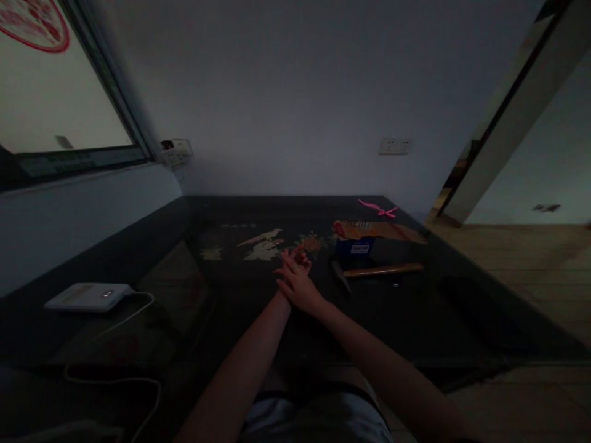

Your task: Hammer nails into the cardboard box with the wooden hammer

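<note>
My right hand (pixel 300 290) lies across my left hand (pixel 302 254) above the middle of the dark table. The right hand's fingers are spread over the back and wrist area of the left one. Of my left hand, mostly the loosely bent, slightly parted fingertips show; the rest is covered. I see no object in either hand. To their right lies a hammer (pixel 383 271), its metal head towards me and its wooden handle pointing right. Behind the hammer sits a blue box (pixel 353 248), with a brown and orange paper or cardboard piece (pixel 378 231) over it.
A white power-bank-like device (pixel 87 298) with a white cable (pixel 124 320) lies on the table (pixel 249 332) at left. A pink ribbon (pixel 379 209) is near the back right corner. A dark flat item (pixel 484 311) lies at right. Wall sockets (pixel 394 146) are behind.
</note>
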`<state>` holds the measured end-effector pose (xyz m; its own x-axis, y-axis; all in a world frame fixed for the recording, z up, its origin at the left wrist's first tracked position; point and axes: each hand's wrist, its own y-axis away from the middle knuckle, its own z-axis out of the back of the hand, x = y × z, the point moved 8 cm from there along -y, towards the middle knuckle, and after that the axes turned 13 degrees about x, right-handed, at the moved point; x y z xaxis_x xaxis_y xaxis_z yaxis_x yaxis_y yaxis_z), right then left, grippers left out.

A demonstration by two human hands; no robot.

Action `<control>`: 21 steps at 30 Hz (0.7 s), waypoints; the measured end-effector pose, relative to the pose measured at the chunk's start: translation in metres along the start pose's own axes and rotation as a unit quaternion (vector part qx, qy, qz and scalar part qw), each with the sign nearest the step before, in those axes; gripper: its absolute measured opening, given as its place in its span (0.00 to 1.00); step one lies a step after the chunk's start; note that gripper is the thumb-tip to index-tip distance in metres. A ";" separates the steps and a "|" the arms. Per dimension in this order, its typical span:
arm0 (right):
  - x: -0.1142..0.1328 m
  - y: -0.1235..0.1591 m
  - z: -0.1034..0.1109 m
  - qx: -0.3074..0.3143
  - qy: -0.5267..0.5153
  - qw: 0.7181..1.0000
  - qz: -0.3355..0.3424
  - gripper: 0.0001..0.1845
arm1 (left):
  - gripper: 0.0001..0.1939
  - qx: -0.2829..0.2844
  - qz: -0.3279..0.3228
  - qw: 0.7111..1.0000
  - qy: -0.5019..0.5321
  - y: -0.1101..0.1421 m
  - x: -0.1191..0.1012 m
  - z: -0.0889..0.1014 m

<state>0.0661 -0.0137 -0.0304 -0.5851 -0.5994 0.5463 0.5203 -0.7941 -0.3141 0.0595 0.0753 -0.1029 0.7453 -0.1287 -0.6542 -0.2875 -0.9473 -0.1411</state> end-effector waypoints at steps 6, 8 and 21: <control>0.004 0.001 -0.001 0.021 -0.060 0.998 -0.023 0.16 | 0.26 -0.003 0.021 0.995 0.099 -0.004 0.001 -0.001; 0.012 0.008 -0.002 0.038 -0.094 0.994 -0.028 0.16 | 0.26 -0.021 0.015 0.993 0.114 -0.005 -0.004 0.003; -0.050 0.265 0.129 0.017 -0.242 0.928 -0.281 0.23 | 0.22 -0.069 0.018 0.991 0.114 -0.003 -0.010 0.003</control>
<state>0.3134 -0.1807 -0.0411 -0.4266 0.0316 0.9039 0.2417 -0.9591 0.1476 0.0512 0.0801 -0.0986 0.8573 -0.2111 -0.4696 -0.2430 -0.9700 -0.0077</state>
